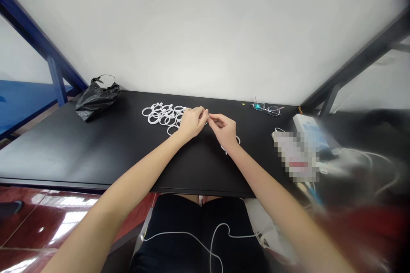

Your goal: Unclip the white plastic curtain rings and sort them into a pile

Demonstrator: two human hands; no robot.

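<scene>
White plastic rings with small knobs, resembling curtain rings, lie in an overlapping pile on the black table. My left hand is at the pile's right side, its fingers bent in a pinch. Just beside it, my right hand also pinches, and the fingertips of both hands meet at a small white ring, mostly hidden by the fingers. Under and behind my right wrist, at least one more white ring shows in part.
A crumpled black plastic bag sits at the back left. Eyeglasses rest near the wall. To the right are a white box, a blurred-out item and cables. A white cable crosses my lap.
</scene>
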